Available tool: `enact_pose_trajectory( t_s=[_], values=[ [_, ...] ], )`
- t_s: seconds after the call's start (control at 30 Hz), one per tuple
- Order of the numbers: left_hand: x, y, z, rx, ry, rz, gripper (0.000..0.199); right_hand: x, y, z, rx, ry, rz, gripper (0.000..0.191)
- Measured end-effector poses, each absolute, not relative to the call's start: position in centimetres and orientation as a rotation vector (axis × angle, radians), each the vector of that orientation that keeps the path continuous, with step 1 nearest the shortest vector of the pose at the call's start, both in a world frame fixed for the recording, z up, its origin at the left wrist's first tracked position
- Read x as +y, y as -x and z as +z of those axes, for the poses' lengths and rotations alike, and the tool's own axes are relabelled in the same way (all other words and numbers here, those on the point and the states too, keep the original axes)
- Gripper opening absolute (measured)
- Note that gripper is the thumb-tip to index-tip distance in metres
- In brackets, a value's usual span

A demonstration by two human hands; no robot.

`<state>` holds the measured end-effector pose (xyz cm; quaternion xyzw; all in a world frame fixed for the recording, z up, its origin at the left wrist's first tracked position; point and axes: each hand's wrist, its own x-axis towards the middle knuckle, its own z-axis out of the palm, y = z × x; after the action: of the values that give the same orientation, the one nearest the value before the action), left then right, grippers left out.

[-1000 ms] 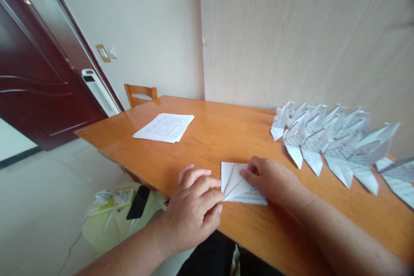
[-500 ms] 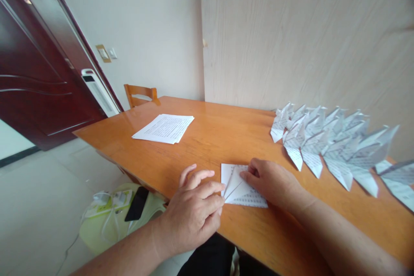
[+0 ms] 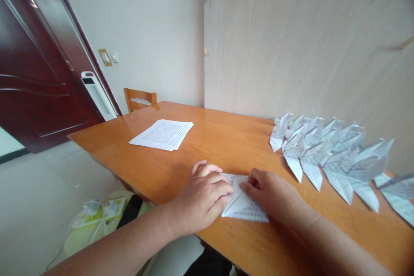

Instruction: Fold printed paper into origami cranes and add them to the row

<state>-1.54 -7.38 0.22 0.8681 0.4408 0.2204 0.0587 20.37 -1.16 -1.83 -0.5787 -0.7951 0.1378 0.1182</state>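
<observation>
A folded sheet of printed paper [image 3: 247,213] lies on the table near its front edge, its flaps meeting in slanting creases. My left hand [image 3: 207,196] rests over the left side of it, fingers slightly spread and curved, the fingertips touching the paper. On the other side, my right hand [image 3: 271,192] has its fingers curled and the thumb pressed on the upper right part of the folded paper. That part of the sheet is hidden beneath the right hand.
Several folded paper figures [image 3: 336,159] stand in rows at the right of the wooden table [image 3: 207,138]. A stack of printed sheets [image 3: 163,134] lies at the left. Below the table's left edge, a pale green stool [image 3: 76,246] holds a power strip and cables.
My left hand has moved right and its fingers now lie on the paper's left side. The right hand keeps its place on the paper. The camera view has tilted slightly up.
</observation>
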Motion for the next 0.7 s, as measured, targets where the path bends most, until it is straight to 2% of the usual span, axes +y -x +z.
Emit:
enact_pose_trajectory(
  t_s=[0.5,0.7],
  values=[
    [-6.91,1.71,-0.28,1.306,-2.652,0.56,0.03,-1.27,-20.35,-1.83,-2.32,1.669,0.411,0.023],
    [-6.68,1.81,-0.13,1.264,-2.674,0.512,0.029,-1.34,-20.41,-2.0,-2.313,1.658,0.409,0.021]
  ],
)
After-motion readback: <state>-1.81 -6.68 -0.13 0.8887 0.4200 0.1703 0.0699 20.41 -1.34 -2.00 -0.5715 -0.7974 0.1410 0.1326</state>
